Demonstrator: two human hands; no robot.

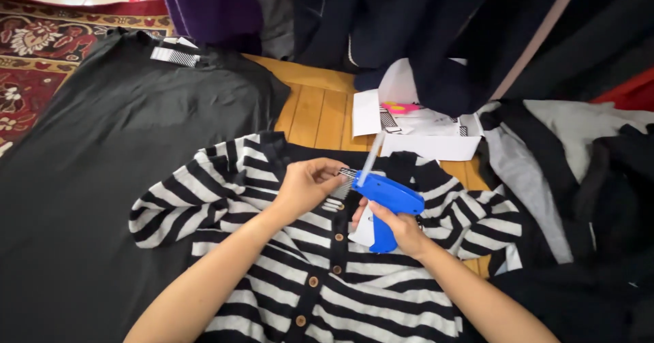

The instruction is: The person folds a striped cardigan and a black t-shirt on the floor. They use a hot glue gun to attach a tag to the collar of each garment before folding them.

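Note:
A black-and-white striped cardigan [340, 288] with brown buttons lies spread in front of me. My right hand [398, 228] grips the handle of a blue tagging gun [385, 196], whose strip of clear fasteners sticks up from its top. My left hand [306, 183] pinches a small paper tag [346, 175] at the gun's needle tip, just above the cardigan's collar. A white card [363, 232] shows behind the gun's handle.
A large black garment [116, 159] with a tag at its neck lies to the left. An open white box [422, 135] of tags sits on the wooden floor [317, 111] beyond the cardigan. Dark and grey clothes pile at the right and rear. A red patterned rug [34, 50] lies far left.

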